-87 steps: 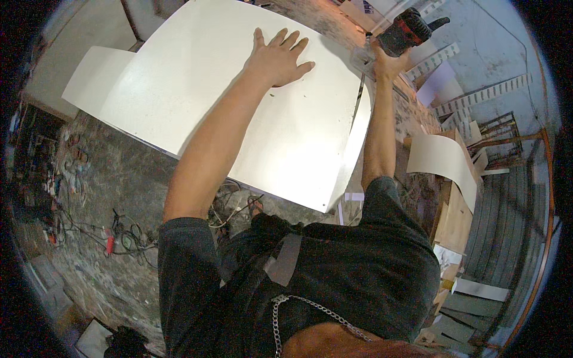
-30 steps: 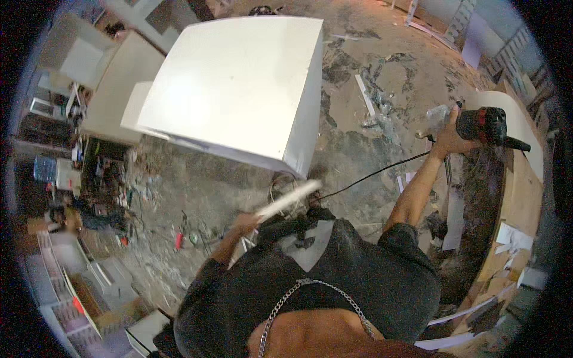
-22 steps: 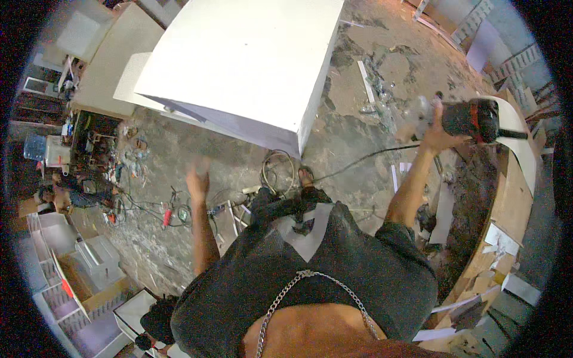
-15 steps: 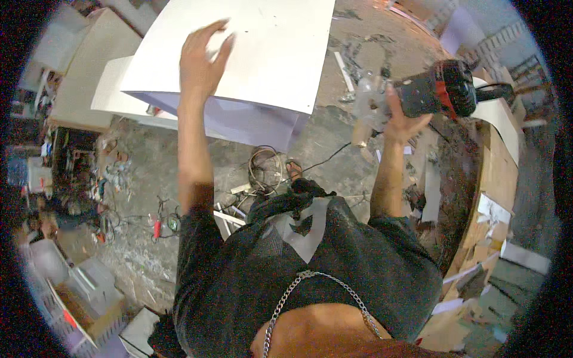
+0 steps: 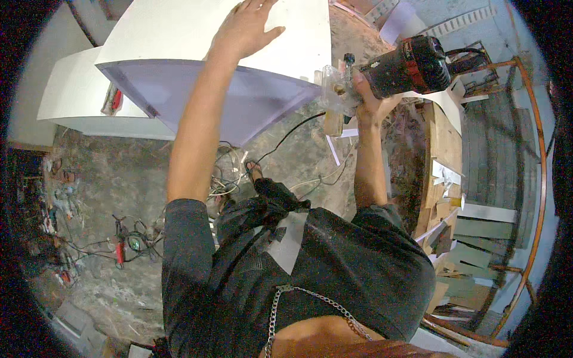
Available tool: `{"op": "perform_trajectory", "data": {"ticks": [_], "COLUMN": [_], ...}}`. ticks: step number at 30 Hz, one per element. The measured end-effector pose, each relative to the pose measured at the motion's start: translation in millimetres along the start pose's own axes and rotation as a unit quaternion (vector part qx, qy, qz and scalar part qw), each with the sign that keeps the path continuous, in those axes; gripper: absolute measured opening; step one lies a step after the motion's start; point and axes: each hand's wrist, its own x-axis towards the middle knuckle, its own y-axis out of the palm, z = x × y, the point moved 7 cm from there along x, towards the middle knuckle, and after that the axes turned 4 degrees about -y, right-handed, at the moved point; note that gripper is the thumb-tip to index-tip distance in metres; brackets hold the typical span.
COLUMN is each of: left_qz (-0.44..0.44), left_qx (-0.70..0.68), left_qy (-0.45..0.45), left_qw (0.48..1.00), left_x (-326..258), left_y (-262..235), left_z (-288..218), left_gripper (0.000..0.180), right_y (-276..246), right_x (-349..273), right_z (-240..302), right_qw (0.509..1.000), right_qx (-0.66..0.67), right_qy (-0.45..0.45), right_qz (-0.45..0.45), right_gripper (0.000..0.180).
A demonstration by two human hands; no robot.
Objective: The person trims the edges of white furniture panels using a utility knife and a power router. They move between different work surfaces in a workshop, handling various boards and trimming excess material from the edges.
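Note:
My left hand (image 5: 246,27) lies flat with spread fingers on top of a big white board box (image 5: 179,36), near its front edge. The box's front face (image 5: 239,104) looks pale purple in shadow. My right hand (image 5: 365,98) grips a black and red hand router (image 5: 406,62) with a clear base (image 5: 334,89). The router's base sits right at the box's front right corner. A black cord (image 5: 286,134) runs from the tool down to the floor.
A lower white panel (image 5: 77,98) lies behind the box at the left. Tangled cables and small tools (image 5: 128,241) litter the dusty floor at the left. Wooden boards and offcuts (image 5: 441,155) are stacked at the right beside an orange metal frame (image 5: 537,179).
My left hand dropped a thin white strip, then rose and landed flat on the box top. My right hand brought the router from out at the right up to the box's corner.

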Motion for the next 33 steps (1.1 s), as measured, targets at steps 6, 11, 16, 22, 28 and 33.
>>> {"op": "perform_trajectory", "data": {"ticks": [6,11,16,22,28,33], "left_qz": [0.056,0.070,0.075,0.095,0.115,0.116], "left_qx": [-0.008,-0.031,-0.020,0.001,0.023,0.032], "left_qy": [-0.010,-0.039,-0.029,-0.045,-0.055,-0.056], "left_qw": [0.998,0.996,0.997,0.994,0.992,0.991], "left_x": [-10,-12,-11,-10,-8,-8], "left_y": [3,-10,-7,-4,5,7], "left_z": [0,-2,0,-2,0,2], "left_gripper": [0.068,0.066,0.068,0.068,0.068,0.068], "right_y": [30,26,30,29,32,38], "right_x": [-12,-5,-7,0,3,1], "right_z": [22,2,1,-3,-2,-2], "right_qw": [0.996,0.997,0.998,0.997,0.998,0.997], "right_qx": [0.092,0.056,0.064,0.060,0.055,0.070], "right_qy": [-0.002,-0.049,-0.021,-0.039,-0.033,-0.014], "right_qz": [-0.017,0.006,-0.010,0.014,0.004,0.017], "right_gripper": [0.050,0.054,0.054,0.048,0.045,0.046]}}
